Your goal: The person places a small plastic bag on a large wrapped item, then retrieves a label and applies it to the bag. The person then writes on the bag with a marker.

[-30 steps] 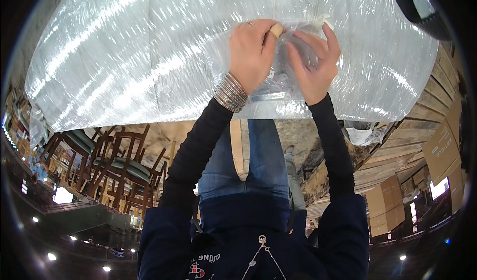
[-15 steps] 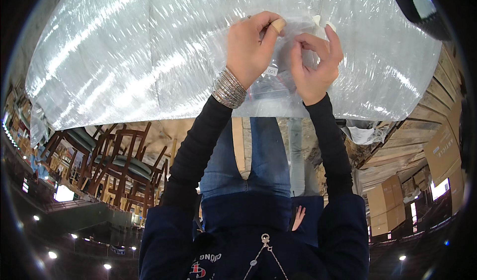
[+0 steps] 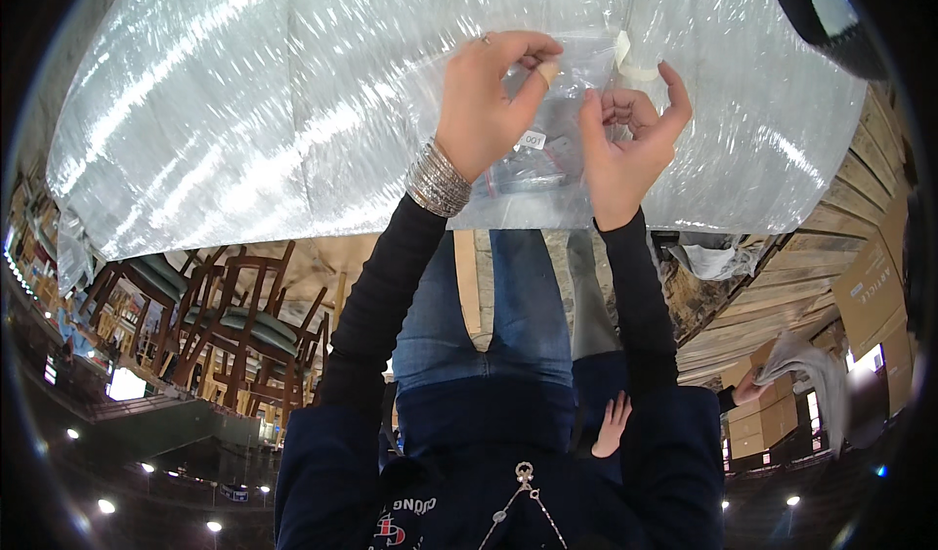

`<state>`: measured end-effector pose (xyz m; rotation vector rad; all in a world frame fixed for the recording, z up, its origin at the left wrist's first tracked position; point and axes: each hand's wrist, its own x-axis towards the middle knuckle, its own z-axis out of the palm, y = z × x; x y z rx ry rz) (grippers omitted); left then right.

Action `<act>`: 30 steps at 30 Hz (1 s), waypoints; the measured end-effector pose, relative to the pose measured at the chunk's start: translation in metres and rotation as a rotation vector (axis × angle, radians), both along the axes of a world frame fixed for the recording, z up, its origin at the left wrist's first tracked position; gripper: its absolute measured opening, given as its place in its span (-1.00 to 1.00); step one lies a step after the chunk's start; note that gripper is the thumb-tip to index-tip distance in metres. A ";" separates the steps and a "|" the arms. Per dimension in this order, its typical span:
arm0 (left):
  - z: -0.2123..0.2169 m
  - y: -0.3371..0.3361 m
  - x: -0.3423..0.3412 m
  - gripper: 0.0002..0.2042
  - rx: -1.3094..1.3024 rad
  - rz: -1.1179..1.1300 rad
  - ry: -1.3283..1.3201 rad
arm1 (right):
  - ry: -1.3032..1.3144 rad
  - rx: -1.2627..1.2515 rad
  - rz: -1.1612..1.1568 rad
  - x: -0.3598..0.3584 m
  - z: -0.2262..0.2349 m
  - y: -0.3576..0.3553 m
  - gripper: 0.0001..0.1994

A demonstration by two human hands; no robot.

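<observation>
A clear plastic bag [image 3: 532, 171] with a small white label and dark contents, hard to make out, lies against a large wrapped piece. My left hand [image 3: 484, 101], with silver bangles at the wrist and a tan covering on the thumb tip, pinches the bag's upper part. On the bag's right side, my right hand [image 3: 633, 149] has its thumb and curled fingers closed at the plastic, while an outer finger sticks up. A curling cream strip of tape [image 3: 637, 69] reaches from the plastic towards that raised finger.
Shiny translucent wrap [image 3: 244, 110] covers the large piece before me. Stacked wooden chairs [image 3: 244, 325] stand at left. Brown cartons [image 3: 870, 291] and wooden boards [image 3: 772, 286] are at right. A co-worker's hand [image 3: 614, 425] shows behind me; another hand [image 3: 750, 391] holds grey sheeting [image 3: 806, 364].
My right hand has moved slightly right and nearer to me, and more of the tape strip shows. My left hand shifted a little left. The hand with sheeting has appeared at right.
</observation>
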<state>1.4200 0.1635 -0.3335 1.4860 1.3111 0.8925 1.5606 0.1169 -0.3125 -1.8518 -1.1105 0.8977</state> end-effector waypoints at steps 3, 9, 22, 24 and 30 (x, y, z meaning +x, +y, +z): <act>-0.002 -0.012 -0.005 -0.85 0.115 -0.046 0.169 | -0.067 0.053 0.041 0.007 -0.001 -0.003 -0.32; -0.002 -0.039 -0.004 -0.77 0.174 -0.056 0.338 | -0.368 0.438 0.398 0.023 0.004 0.020 -0.41; 0.005 -0.036 -0.059 -0.79 0.158 0.125 0.538 | -0.550 0.522 0.753 0.021 -0.040 0.041 -0.48; 0.008 -0.038 -0.060 -0.76 0.250 0.070 0.636 | -0.541 0.538 0.726 0.018 -0.042 0.039 -0.49; 0.008 -0.040 -0.039 -0.58 0.228 -0.218 0.511 | -0.406 0.565 0.638 0.022 -0.038 0.031 -0.49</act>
